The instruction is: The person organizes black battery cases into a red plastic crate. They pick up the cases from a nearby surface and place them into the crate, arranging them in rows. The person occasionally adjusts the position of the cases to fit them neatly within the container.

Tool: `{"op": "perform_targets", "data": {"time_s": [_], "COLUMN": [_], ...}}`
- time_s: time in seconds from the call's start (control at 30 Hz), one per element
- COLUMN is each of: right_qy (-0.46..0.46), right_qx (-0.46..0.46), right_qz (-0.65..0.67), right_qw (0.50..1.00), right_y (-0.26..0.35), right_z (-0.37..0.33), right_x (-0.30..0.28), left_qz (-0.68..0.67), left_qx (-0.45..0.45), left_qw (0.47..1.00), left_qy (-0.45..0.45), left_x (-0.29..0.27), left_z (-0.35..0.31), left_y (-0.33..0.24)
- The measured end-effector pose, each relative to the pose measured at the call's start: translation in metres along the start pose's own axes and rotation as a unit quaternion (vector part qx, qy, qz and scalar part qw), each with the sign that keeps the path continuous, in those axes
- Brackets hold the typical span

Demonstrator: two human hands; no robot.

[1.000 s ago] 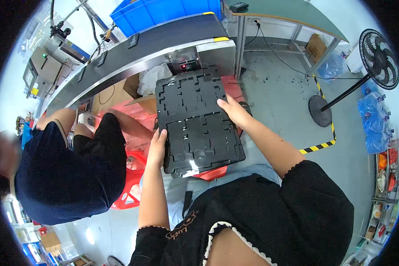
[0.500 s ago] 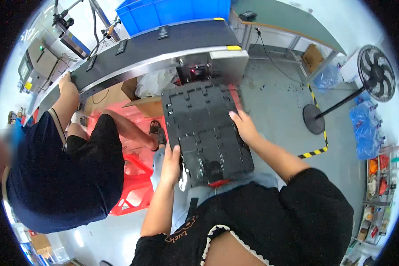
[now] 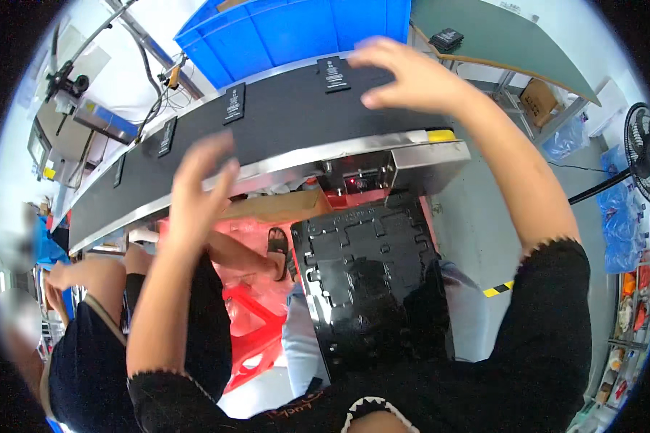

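Note:
A black moulded tray with several recesses lies across my lap, and neither hand touches it. My left hand is raised with fingers spread, hovering over the near edge of the dark conveyor belt. My right hand is also raised and spread, above the belt's right end, close to a flat black rectangular part lying on the belt. More such flat black parts sit spaced along the belt towards the left. Both hands hold nothing.
A blue crate stands behind the belt. A person in dark clothes sits at my left beside red plastic stools. A cardboard box sits under the belt. A standing fan and a green table are at the right.
Both hands have let go of the black tray, which now rests on my lap, and have risen to the conveyor belt. My view has tilted up towards the belt.

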State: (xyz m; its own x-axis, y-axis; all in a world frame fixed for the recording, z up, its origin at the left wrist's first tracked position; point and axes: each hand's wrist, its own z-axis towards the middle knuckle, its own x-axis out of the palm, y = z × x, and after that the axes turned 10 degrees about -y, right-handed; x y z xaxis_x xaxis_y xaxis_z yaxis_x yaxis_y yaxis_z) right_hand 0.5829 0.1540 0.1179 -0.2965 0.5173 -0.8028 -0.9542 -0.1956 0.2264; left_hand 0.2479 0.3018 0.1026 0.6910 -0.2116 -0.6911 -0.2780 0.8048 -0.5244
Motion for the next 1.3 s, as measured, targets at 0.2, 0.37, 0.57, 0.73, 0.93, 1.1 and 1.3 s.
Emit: {"op": "perform_targets", "data": {"time_s": [0.2, 0.37, 0.57, 0.73, 0.93, 1.1, 1.3], "right_qy": [0.310, 0.167, -0.087, -0.023, 0.107, -0.013, 0.083], "right_qx": [0.165, 0.147, 0.230, 0.166, 0.203, 0.090, 0.075], "right_qz": [-0.107, -0.137, 0.012, 0.260, 0.233, 0.063, 0.072], "right_qw": [0.930, 0.965, 0.969, 0.951, 0.945, 0.994, 0.991], "right_y": [-0.074, -0.050, 0.008, 0.069, 0.119, 0.130, 0.129], "right_z": [0.089, 0.068, 0.020, -0.058, -0.139, -0.174, -0.196], "right_x": [0.050, 0.007, -0.024, 0.001, 0.084, 0.098, 0.078], "left_qz": [0.090, 0.087, 0.052, 0.149, 0.142, 0.013, 0.038], "left_qx": [0.038, 0.060, -0.075, 0.099, 0.059, 0.150, 0.237], "left_qw": [0.984, 0.966, 0.985, 0.974, 0.972, 0.983, 0.956], "left_qy": [0.148, 0.237, 0.147, 0.139, 0.179, 0.109, 0.168], "left_x": [0.065, 0.073, 0.087, 0.140, 0.156, 0.101, 0.061], "left_z": [0.150, 0.188, 0.143, 0.138, 0.154, 0.092, -0.053], "left_y": [0.121, 0.124, 0.052, 0.037, -0.002, -0.081, -0.075]}}
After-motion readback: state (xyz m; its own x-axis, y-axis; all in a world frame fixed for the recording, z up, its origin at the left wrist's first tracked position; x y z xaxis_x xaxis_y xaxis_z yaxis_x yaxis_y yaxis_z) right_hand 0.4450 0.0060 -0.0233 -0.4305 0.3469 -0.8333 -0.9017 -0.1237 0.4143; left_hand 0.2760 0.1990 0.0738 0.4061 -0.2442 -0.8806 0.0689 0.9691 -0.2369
